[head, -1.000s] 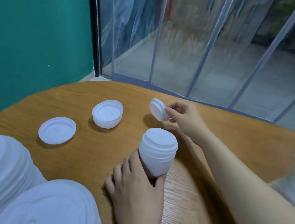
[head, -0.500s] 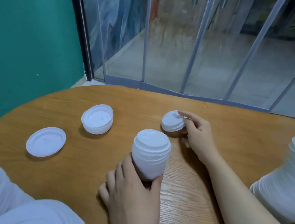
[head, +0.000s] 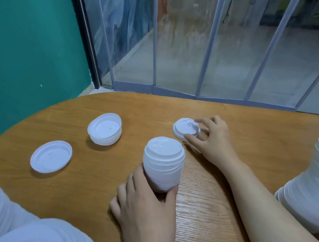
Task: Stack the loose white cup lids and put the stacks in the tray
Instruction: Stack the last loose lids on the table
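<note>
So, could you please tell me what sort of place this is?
Probably an indoor corner of a café or shop: a round wooden table, a teal wall, glass sliding doors, and many stacked cup lids.

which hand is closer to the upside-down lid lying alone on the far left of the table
Left. The left hand grips the central stack, nearer the lone lid; the right hand pinches another lid farther right.

White lids (head: 51, 156) on an orange-brown wood-grain table (head: 91, 175), teal wall (head: 16, 60) behind
</note>
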`<state>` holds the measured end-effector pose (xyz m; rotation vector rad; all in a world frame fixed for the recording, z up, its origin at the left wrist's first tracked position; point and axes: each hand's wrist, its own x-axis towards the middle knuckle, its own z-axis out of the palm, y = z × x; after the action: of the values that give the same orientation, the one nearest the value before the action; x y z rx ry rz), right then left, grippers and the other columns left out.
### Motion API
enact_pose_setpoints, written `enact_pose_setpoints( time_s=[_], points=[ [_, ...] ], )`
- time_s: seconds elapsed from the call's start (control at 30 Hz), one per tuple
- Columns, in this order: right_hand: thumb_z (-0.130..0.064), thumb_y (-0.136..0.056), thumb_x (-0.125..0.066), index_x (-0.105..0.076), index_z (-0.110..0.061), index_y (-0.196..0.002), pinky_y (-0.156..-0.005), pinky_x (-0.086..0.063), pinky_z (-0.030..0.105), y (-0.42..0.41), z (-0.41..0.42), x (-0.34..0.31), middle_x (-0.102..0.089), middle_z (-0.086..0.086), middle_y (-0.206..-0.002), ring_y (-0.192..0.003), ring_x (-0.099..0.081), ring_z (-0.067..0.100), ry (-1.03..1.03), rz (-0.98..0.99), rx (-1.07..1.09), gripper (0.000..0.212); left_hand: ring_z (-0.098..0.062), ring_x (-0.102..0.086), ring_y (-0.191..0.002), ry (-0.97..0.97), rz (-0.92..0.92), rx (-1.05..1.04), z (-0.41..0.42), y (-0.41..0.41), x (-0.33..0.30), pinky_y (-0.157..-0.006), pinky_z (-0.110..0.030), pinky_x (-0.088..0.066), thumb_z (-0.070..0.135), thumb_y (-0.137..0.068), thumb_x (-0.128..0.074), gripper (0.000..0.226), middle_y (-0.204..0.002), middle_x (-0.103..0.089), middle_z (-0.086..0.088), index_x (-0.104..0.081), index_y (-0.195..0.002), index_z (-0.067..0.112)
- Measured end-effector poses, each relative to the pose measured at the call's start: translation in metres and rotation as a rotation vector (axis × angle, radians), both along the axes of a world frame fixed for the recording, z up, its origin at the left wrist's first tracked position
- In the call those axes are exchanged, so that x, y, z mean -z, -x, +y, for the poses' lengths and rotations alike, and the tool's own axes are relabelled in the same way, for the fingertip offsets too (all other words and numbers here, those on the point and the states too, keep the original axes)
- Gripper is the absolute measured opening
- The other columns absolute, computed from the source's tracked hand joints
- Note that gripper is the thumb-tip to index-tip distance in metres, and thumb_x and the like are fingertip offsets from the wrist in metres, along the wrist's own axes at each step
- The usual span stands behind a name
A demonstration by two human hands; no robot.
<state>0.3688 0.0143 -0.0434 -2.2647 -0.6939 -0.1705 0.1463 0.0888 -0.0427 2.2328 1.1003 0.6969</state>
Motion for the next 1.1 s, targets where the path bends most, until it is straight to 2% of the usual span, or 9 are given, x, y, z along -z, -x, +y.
enact_pose_setpoints(
  time_s=[0.13,0.27,0.37,0.47,0.53,0.6,0.77,0.93,1.1],
  points=[
    [-0.077,-0.077,-0.065,-0.056,-0.025,-0.138,-0.107,-0.035,0.042,0.0,0.008,-0.002,-0.052,-0.004,-0.138,-0.132,-0.039,0.021,0.226,-0.071,0.097,0.08,-0.013,-0.047,-0.115,0.014,0.005,0.007,0.0,0.0,0.0,-0.099,-0.034,-0.023,0.062,-0.072,-0.078,0.073,-0.118,-0.06,0.018,-0.049,-0.133,0.034],
    [-0.079,-0.082,-0.059,-0.055,-0.027,-0.138,-0.111,-0.028,0.041,0.002,0.013,0.0,-0.048,-0.001,-0.146,-0.137,-0.037,0.022,0.309,-0.05,0.093,0.077,-0.012,-0.048,-0.111,0.002,-0.004,0.005,0.0,0.0,0.001,-0.097,-0.032,-0.024,0.062,-0.071,-0.079,0.073,-0.114,-0.06,0.019,-0.05,-0.132,0.033],
    [-0.075,-0.08,-0.065,-0.059,-0.024,-0.131,-0.108,-0.032,0.039,-0.001,0.012,0.001,-0.052,-0.003,-0.137,-0.131,-0.042,0.021,0.249,-0.047,0.114,0.072,-0.011,-0.046,-0.113,0.009,0.006,0.004,0.001,-0.001,0.001,-0.098,-0.032,-0.023,0.063,-0.072,-0.078,0.074,-0.116,-0.059,0.02,-0.049,-0.134,0.034],
    [-0.062,-0.078,-0.077,-0.061,-0.027,-0.116,-0.097,-0.041,0.035,0.0,0.01,-0.002,-0.057,-0.009,-0.114,-0.113,-0.051,0.016,0.045,0.011,0.075,0.054,-0.013,-0.048,-0.111,0.008,-0.003,0.001,0.001,-0.002,0.0,-0.096,-0.032,-0.023,0.06,-0.07,-0.081,0.074,-0.114,-0.061,0.018,-0.052,-0.132,0.032],
    [-0.049,-0.078,-0.085,-0.064,-0.029,-0.112,-0.09,-0.048,0.029,0.003,0.01,-0.016,-0.064,-0.012,-0.111,-0.105,-0.06,0.007,-0.132,0.174,-0.03,0.045,-0.015,-0.05,-0.112,0.005,0.002,-0.001,0.0,-0.002,0.0,-0.096,-0.033,-0.025,0.061,-0.07,-0.081,0.074,-0.113,-0.062,0.017,-0.053,-0.132,0.032],
    [-0.038,-0.081,-0.086,-0.067,-0.03,-0.116,-0.085,-0.05,0.021,0.008,0.006,-0.041,-0.069,-0.015,-0.116,-0.103,-0.064,-0.005,-0.209,0.355,-0.184,0.041,-0.015,-0.051,-0.111,-0.001,0.001,0.002,0.0,-0.001,0.001,-0.096,-0.033,-0.026,0.061,-0.07,-0.081,0.074,-0.112,-0.061,0.018,-0.053,-0.132,0.032],
    [-0.033,-0.077,-0.089,-0.064,-0.041,-0.114,-0.091,-0.049,0.019,0.026,0.0,-0.094,-0.068,-0.022,-0.115,-0.108,-0.063,-0.004,0.065,0.339,-0.454,0.045,-0.017,-0.053,-0.113,-0.005,-0.001,0.002,0.001,-0.002,0.002,-0.097,-0.035,-0.028,0.06,-0.069,-0.081,0.074,-0.114,-0.062,0.018,-0.053,-0.132,0.033],
    [-0.039,-0.075,-0.09,-0.064,-0.039,-0.125,-0.106,-0.046,0.026,0.039,0.0,-0.113,-0.067,-0.026,-0.12,-0.117,-0.059,-0.006,0.203,0.32,-0.587,0.056,-0.016,-0.051,-0.116,-0.001,-0.002,0.003,0.0,-0.001,0.003,-0.102,-0.039,-0.033,0.058,-0.072,-0.081,0.073,-0.12,-0.062,0.017,-0.051,-0.134,0.033],
    [-0.043,-0.076,-0.09,-0.061,-0.041,-0.133,-0.111,-0.046,0.034,0.045,0.005,-0.11,-0.065,-0.028,-0.126,-0.121,-0.056,-0.007,0.325,0.365,-0.647,0.064,-0.016,-0.052,-0.113,-0.009,0.002,-0.006,0.0,-0.001,0.003,-0.1,-0.039,-0.034,0.057,-0.07,-0.083,0.073,-0.116,-0.062,0.017,-0.052,-0.13,0.032]
  ],
)
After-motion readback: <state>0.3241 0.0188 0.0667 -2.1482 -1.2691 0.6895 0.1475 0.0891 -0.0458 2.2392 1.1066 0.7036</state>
